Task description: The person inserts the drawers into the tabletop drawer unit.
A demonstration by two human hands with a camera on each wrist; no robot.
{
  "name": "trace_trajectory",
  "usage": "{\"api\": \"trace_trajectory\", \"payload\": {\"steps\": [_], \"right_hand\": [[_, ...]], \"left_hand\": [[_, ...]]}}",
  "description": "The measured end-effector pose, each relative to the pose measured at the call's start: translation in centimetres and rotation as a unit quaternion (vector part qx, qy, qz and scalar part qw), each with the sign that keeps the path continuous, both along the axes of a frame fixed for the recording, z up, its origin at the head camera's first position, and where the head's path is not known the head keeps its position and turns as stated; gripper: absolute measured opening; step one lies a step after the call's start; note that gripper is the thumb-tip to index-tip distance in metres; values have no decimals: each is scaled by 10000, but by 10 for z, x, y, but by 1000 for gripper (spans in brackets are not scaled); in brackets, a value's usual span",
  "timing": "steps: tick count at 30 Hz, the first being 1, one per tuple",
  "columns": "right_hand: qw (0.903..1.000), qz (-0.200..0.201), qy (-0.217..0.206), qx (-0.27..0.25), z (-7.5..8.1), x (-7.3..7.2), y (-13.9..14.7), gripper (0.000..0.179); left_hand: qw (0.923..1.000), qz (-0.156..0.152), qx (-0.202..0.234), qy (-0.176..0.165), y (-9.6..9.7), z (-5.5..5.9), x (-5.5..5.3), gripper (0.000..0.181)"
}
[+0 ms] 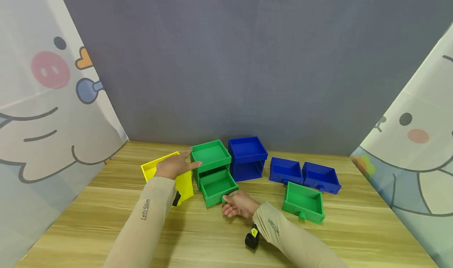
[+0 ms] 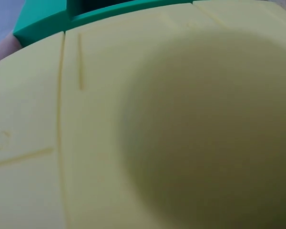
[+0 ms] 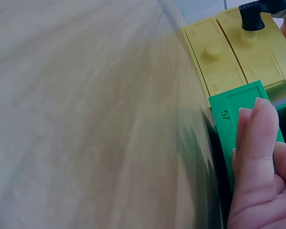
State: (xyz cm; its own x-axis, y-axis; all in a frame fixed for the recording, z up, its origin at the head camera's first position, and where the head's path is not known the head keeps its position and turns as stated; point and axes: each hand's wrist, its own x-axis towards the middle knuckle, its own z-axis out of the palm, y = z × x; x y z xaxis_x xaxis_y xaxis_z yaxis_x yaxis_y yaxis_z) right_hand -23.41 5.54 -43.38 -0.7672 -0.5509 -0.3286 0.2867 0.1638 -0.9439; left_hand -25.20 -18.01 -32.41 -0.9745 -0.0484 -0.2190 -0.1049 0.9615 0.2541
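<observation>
My right hand pinches the front knob of a green drawer, which is partly pulled out of the lower slot of a green cabinet. In the right wrist view, curled fingers cover much of that drawer's front, marked 57. My left hand reaches over a yellow cabinet, its thumb and forefinger stretched against the left side and top of the green cabinet. Pale yellow drawer fronts fill the left wrist view, with a large blurred round shape close to the lens.
Right of the green cabinet stands a blue cabinet with an open lower slot. Two blue drawers and a loose green drawer lie on the wooden table at the right. A grey wall rises behind.
</observation>
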Motion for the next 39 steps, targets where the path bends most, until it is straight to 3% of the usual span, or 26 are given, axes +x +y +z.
{"api": "trace_trajectory", "payload": {"steps": [9,16,26,39], "right_hand": [[9994,-227,-231,-117,0,0,-2,26],[9928,-889,-539,-602,-4,3,-2,14],[9773,-1707,-313,-1217,-6,7,-13,8],[9685,-2055,-183,-1393,-7,6,-28,6]], "left_hand": [[10000,1,-58,4,0,1,-1,82],[9999,-11,-126,-5,2,0,-2,82],[9999,-30,-158,2,1,0,-3,83],[9998,24,-172,-94,2,2,-1,82]]}}
